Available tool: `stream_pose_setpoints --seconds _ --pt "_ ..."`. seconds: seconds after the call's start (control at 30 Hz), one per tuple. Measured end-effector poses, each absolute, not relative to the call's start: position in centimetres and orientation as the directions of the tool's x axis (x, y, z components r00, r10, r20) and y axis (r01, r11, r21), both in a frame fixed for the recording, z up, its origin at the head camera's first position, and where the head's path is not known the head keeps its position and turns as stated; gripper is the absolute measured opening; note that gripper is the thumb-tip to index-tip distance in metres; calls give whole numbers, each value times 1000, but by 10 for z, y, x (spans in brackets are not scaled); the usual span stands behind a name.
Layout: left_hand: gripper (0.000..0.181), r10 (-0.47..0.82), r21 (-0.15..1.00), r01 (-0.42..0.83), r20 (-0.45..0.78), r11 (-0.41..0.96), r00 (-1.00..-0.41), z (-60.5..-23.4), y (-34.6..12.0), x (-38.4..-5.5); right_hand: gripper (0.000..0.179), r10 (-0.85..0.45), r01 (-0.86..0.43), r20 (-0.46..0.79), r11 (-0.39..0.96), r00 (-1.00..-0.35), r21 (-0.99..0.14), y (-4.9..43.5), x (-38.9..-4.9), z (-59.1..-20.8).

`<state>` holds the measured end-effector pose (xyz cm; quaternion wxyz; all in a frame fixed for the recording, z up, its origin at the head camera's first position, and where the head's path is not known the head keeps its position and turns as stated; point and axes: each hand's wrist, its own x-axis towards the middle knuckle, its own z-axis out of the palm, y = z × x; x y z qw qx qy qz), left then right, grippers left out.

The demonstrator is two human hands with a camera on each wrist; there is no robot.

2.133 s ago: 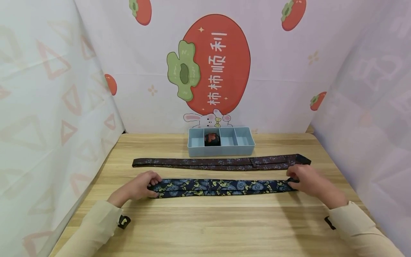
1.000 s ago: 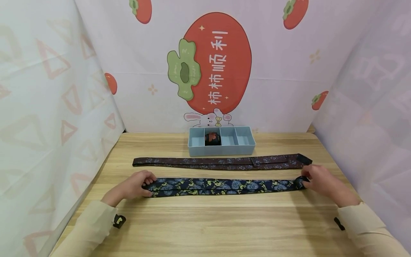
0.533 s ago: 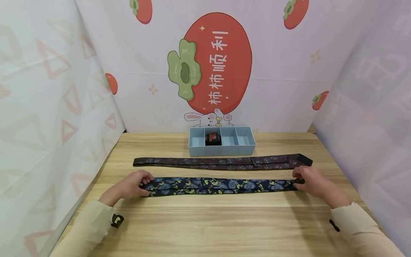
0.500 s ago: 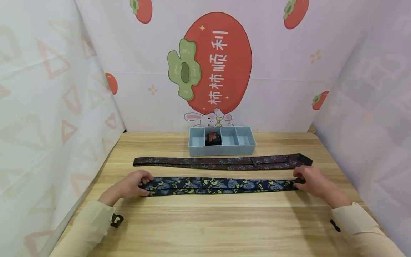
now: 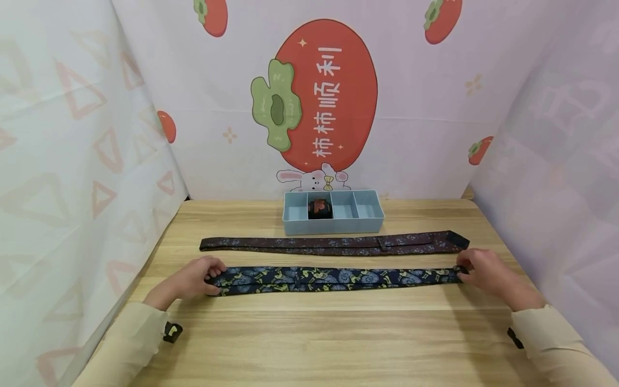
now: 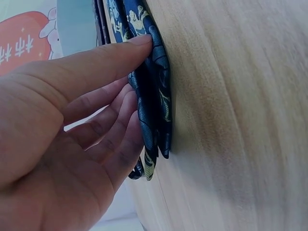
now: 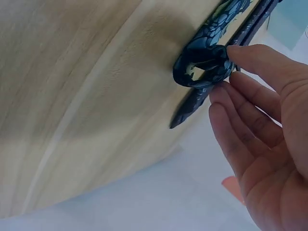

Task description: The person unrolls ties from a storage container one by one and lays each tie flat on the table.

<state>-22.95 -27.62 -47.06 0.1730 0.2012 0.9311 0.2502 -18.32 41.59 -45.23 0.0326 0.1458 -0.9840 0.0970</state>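
A navy necktie with blue and yellow figures lies stretched from left to right across the table, in front of both hands' forearms. My left hand holds its left end; in the left wrist view the thumb presses on the folded layers and the fingers are behind them. At the other end, my right hand pinches the tie between thumb and fingers. The right wrist view shows that end curled into a small loop. Behind it, a dark maroon necktie with small blue flowers lies lengthwise, folded.
A light blue box with several compartments stands at the back of the wooden table. One compartment holds a rolled dark necktie-like roll with a red pattern. Printed cloth walls enclose the back and sides.
The navy necktie has slid left with my left hand. My right hand has shifted right, back inward, then right again along its end. The maroon necktie and box have stayed put.
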Motion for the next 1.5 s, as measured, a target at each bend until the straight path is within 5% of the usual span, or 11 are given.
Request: stream_pose_setpoints --seconds 0.37,0.6,1.5 --pt "45 453 544 275 -225 793 -862 -468 -274 -228 24 -359 -370 93 916 -929 -158 400 -181 -439" --pt "45 452 539 276 -226 796 -863 -468 -276 -228 22 -299 -300 31 945 -954 -133 422 -184 -447" --pt "46 431 530 246 -258 811 -865 -467 -269 -263 17 -220 -200 -41 938 -975 -284 454 -222 -467"
